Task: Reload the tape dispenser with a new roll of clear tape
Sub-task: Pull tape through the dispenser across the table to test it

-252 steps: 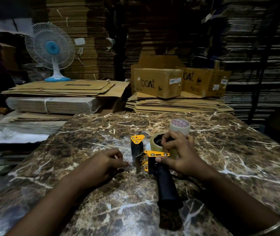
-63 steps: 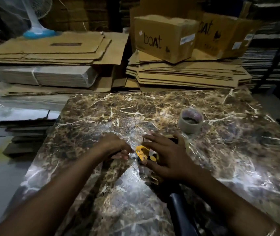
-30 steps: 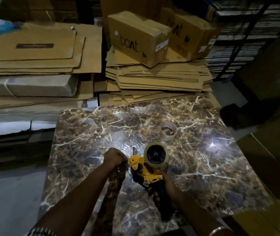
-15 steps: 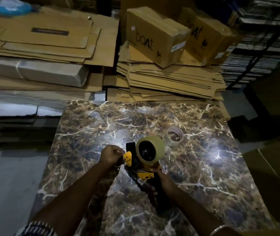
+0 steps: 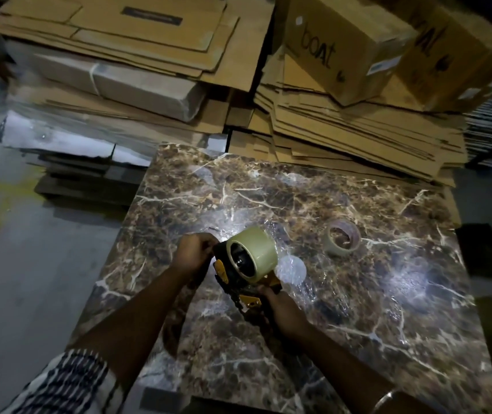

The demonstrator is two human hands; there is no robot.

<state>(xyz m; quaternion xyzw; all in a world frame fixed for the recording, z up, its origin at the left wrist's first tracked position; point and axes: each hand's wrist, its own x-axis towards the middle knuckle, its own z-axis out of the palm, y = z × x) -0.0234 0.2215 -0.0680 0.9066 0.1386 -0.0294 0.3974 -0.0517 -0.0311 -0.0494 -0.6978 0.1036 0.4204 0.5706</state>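
A yellow and black tape dispenser is held above the brown marble table. A full roll of clear tape sits on its spool, tilted toward me. My right hand is wrapped around the dispenser's black handle. My left hand is closed at the dispenser's front end, beside the yellow flap; whether it pinches the tape's end I cannot tell. An almost bare cardboard tape core lies flat on the table to the right of the dispenser.
Stacks of flattened cardboard lie behind the table, with two boxes marked "boat" on top. More flat cardboard and a wrapped bundle are at the back left. Grey floor lies left of the table's edge.
The dispenser has been lifted off the table and turned so the roll faces me. My right hand slid down to the handle. My view has risen and swung left.
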